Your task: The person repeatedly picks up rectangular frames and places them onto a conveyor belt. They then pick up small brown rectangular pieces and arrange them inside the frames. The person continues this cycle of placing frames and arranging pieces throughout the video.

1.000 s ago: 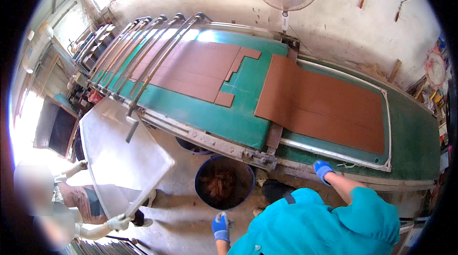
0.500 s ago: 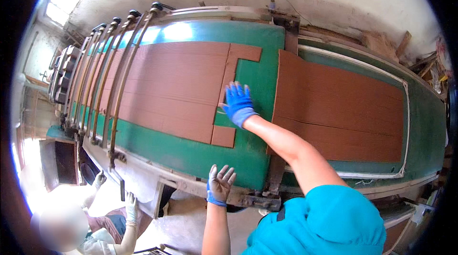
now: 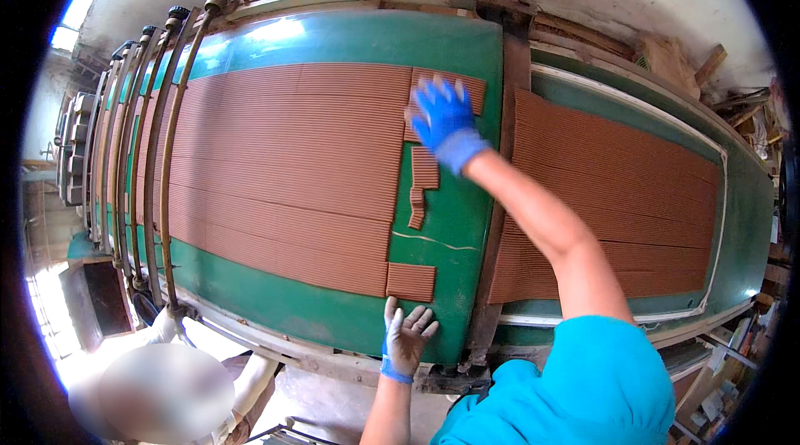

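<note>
My right hand [image 3: 446, 120], in a blue glove with fingers spread, lies over a brown ribbed piece [image 3: 475, 93] at the far end of the green belt's edge strip. My left hand [image 3: 406, 341], in a glove with a greyish palm, is palm up with fingers apart at the belt's near edge, its fingertips just below a small ribbed block [image 3: 410, 282]. It holds nothing. Between them lie a smaller ribbed piece [image 3: 425, 167] and a crooked narrow scrap [image 3: 417, 207]. A large brown ribbed sheet [image 3: 283, 145] covers the green belt [image 3: 450, 278] to their left.
Another ribbed sheet [image 3: 608, 195] lies right of a dark crossbar [image 3: 514, 70], inside a whitish frame [image 3: 723, 195]. Several metal rods [image 3: 171, 153] cross the belt at left. A thin pale strand [image 3: 437, 241] lies on the belt. Another person's gloved arm [image 3: 252, 382] is at lower left.
My right hand has moved away from me along the sheet's edge. The ribbed strip there now shows as separate pieces. My left hand is nearer the small block; the view has shifted.
</note>
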Available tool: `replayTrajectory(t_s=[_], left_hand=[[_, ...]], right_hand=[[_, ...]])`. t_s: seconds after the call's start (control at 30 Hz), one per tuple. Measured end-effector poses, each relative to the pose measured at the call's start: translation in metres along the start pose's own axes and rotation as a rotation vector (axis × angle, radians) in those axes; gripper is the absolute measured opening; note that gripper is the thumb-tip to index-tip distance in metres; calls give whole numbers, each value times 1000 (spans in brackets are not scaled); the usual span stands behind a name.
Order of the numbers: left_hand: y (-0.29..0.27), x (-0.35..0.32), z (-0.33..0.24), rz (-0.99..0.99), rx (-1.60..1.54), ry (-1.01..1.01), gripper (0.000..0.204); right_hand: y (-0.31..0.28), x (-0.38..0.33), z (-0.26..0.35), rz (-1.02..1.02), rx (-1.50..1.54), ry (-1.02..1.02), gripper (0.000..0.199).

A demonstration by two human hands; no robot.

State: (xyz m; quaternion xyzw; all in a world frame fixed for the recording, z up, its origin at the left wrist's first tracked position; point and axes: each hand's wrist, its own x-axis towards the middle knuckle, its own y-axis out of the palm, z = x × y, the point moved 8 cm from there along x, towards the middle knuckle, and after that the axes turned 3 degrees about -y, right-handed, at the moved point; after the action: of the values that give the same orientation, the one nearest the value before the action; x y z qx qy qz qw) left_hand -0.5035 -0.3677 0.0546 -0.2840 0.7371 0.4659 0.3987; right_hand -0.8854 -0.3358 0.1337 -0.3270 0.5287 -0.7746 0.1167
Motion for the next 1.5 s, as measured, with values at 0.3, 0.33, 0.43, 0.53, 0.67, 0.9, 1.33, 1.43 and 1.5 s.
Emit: replayTrajectory(t_s=[0.3, 0.33, 0.43, 0.53, 0.67, 0.9, 1.33, 1.43, 1.5], left_hand=[[22, -4, 33, -24, 119, -68, 67], [30, -3, 40, 47, 70, -128, 63], [62, 2, 35, 330, -70, 65, 52], [55, -20, 68, 349, -210, -192, 41], [7, -111, 65, 376, -164, 132, 38], [-151, -269, 48, -56, 415, 882, 63], [-165, -165, 101, -65, 848, 387, 35], [-70, -147, 134, 214, 1083, 549, 30], [-5, -122, 156, 270, 1292, 549, 30]], right_hand=[[13, -55, 0, 256, -147, 59, 54], [-7, -100, 28, 260, -125, -2, 52], [-48, -236, 129, 456, 201, -112, 38], [-78, -290, 143, 272, 228, 38, 35], [-133, -322, 196, 232, 457, -36, 40], [-206, -398, 348, -97, 875, -662, 51], [-161, -574, 136, 719, 434, 282, 32], [-195, -634, 46, 665, 339, 576, 31], [-202, -668, -4, 610, 378, 794, 31]])
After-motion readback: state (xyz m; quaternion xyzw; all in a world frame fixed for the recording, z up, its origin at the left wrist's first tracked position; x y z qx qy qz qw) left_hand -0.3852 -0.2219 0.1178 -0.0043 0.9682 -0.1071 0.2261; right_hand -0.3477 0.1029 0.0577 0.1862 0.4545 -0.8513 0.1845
